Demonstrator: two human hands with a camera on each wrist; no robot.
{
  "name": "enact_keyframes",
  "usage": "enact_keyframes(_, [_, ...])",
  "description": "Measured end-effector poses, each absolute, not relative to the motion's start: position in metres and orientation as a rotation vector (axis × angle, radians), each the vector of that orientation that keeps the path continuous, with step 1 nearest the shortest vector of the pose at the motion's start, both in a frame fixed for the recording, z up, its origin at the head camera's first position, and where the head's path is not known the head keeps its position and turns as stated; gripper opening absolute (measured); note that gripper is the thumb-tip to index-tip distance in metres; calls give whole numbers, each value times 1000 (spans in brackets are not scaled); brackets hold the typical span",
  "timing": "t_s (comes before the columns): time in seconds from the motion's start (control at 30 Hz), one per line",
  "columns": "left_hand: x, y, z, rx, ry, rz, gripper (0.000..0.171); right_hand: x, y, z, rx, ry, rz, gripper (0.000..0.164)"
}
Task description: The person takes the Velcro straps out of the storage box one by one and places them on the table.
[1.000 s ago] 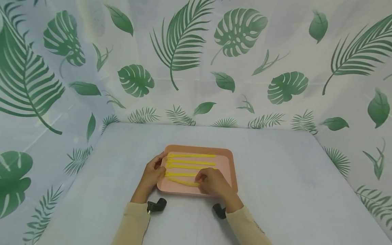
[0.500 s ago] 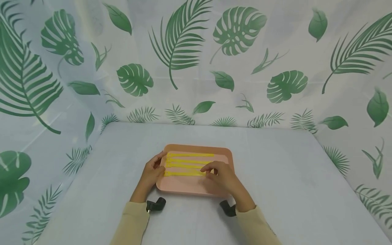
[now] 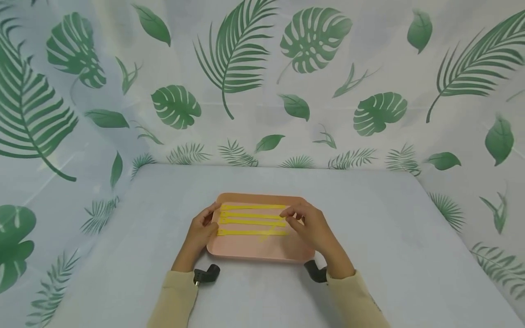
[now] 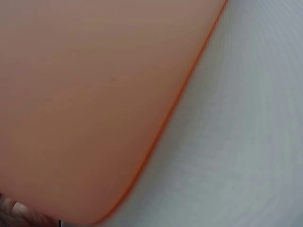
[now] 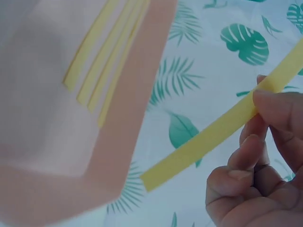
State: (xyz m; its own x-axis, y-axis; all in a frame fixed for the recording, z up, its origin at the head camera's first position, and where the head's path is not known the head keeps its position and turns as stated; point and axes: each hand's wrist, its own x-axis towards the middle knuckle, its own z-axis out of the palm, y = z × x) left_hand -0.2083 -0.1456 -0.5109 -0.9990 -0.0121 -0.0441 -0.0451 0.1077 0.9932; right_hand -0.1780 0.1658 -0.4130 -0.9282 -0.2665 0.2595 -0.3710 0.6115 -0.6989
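A shallow pink tray point(image 3: 246, 250) lies on the white-covered table. Several flat yellow strips point(image 3: 250, 233) are laid side by side across it, each with a slightly wider left end. My left hand point(image 3: 199, 234) holds the tray's left side, fingers at the far corner and thumb on the rim. In the left wrist view the tray's pink surface point(image 4: 104, 94) fills much of the picture. Over the tray's right part, my right hand point(image 3: 313, 225) pinches one yellow strip point(image 5: 203, 139) between thumb and fingertips. That strip slants down toward the left, above the others.
The white table point(image 3: 389, 237) spreads around the tray. A leaf-patterned curtain point(image 3: 246, 127) stands behind it and along both sides. Black wrist-camera mounts point(image 3: 207, 273) sit at both wrists, next to the beige sleeves.
My right hand has picked up the nearest strip, which lay slanted in the tray, and moved up and right with it. My left hand keeps its hold on the tray.
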Motion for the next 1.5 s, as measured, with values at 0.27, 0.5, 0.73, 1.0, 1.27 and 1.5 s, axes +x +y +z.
enact_keyframes(0.27, [-207, -151, -513, -45, 2362, 2068, 70, -175, 179, -406, 505, -2635, 1253, 19])
enact_keyframes(0.5, [-209, -148, -512, -37, 2374, 2053, 71, -176, 202, -410, 527, -2552, 1350, 23])
enact_keyframes(0.73, [-212, -148, -510, -69, 2308, 2051, 73, -178, 226, -409, 462, -2558, 1680, 22])
enact_keyframes(1.0, [-212, -147, -511, -73, 2305, 2042, 73, -183, 247, -411, 457, -2538, 1931, 22])
enact_keyframes(1.27, [-211, -148, -512, -81, 2282, 2064, 73, -197, 262, -422, 422, -2503, 2000, 35])
enact_keyframes(1.5, [-213, -147, -512, -63, 2286, 2075, 73, -214, 278, -434, 305, -2633, 1998, 39])
